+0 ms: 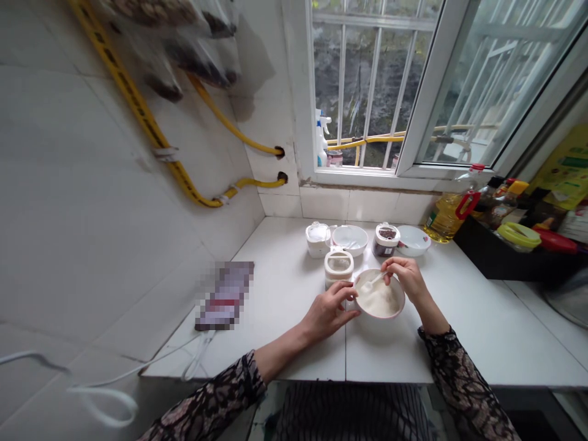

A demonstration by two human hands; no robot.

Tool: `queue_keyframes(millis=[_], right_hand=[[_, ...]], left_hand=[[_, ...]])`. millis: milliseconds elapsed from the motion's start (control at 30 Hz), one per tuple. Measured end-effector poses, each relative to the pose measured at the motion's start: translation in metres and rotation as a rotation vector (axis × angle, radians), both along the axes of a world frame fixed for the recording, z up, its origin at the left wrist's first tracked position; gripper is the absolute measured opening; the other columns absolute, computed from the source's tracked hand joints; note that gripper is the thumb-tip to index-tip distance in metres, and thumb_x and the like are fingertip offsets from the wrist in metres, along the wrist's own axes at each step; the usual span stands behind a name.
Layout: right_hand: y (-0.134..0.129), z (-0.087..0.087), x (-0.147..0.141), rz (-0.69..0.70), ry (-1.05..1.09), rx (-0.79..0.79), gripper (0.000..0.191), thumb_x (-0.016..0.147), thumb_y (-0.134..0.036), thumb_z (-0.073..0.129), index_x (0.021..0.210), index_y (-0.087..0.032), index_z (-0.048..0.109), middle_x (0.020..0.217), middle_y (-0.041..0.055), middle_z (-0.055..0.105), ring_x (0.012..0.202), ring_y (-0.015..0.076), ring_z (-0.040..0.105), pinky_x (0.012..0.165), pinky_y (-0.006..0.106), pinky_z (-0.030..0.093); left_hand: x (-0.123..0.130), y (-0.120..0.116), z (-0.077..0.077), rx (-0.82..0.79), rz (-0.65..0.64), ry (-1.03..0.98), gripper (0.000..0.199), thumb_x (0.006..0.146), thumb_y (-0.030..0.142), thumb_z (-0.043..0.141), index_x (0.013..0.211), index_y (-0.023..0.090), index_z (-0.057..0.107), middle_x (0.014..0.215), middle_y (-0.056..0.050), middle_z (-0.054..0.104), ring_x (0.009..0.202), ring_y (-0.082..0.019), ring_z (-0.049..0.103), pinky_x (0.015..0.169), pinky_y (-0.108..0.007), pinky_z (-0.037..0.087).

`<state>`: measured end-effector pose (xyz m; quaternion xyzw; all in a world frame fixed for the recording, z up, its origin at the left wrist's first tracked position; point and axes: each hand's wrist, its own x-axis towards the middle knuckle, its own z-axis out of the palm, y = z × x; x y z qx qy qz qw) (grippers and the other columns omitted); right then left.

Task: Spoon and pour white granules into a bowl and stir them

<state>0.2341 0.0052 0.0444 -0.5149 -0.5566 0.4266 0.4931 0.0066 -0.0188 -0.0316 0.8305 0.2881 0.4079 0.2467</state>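
Note:
My left hand (331, 311) grips the left side of a white bowl (383, 316), fingers at its rim and thumb low on its wall. Pale, fine powder or grains (386, 299) lie in the bowl. Between the fingertips of my right hand (407, 279) is the handle of a small white spoon (368, 286), its head down in the pale contents. Just behind my left hand stands a white-lidded jar (339, 263), its lower part partly hidden by that hand.
Behind the bowl are a jar of white contents (318, 240), a white bowl (350, 239), a jar of dark contents (386, 239) and another bowl (414, 240). An oil bottle (443, 217) and a black box (482, 248) stand right. A blurred-out object (225, 296) with a cable lies left.

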Motion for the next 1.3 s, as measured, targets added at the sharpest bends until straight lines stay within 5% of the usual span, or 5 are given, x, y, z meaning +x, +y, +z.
queue_keyframes(millis=[467,867,1100,1300], right_hand=[[0.002,-0.004,-0.001,-0.095,-0.036,-0.017,0.018,0.057,-0.027,0.051,0.052,-0.018,0.066,0.039,0.0005,0.058,0.043,0.0145,0.051,0.056,0.027,0.041],[0.004,0.000,0.006,-0.116,0.161,0.009,0.013,0.061,-0.022,0.056,0.060,-0.018,0.068,0.042,0.0002,0.058,0.052,0.0182,0.058,0.066,0.033,0.050],[-0.001,0.004,-0.025,-0.094,0.086,0.238,0.014,0.077,-0.032,0.058,0.079,-0.020,0.067,0.061,0.0009,0.067,0.064,0.0189,0.062,0.076,0.034,0.049],[-0.006,0.001,-0.044,0.069,-0.422,0.654,0.018,0.090,-0.022,0.051,0.085,-0.023,0.069,0.071,0.0020,0.071,0.077,0.0207,0.063,0.098,0.043,0.038]], left_hand=[[0.000,0.000,0.000,-0.016,-0.005,0.005,0.021,0.088,0.029,0.065,0.106,0.022,0.058,0.121,-0.009,0.060,0.085,-0.014,0.066,0.067,-0.025,0.062],[0.000,-0.001,0.002,-0.032,-0.009,0.007,0.021,0.088,0.028,0.065,0.106,0.022,0.057,0.121,-0.009,0.060,0.085,-0.014,0.065,0.066,-0.026,0.063],[0.000,-0.001,0.002,-0.019,0.004,0.009,0.022,0.088,0.028,0.066,0.107,0.022,0.058,0.120,-0.008,0.061,0.084,-0.013,0.066,0.064,-0.024,0.062],[0.000,-0.001,0.002,-0.016,0.021,0.029,0.021,0.088,0.030,0.066,0.106,0.021,0.059,0.121,-0.009,0.061,0.079,-0.013,0.066,0.067,-0.027,0.062]])
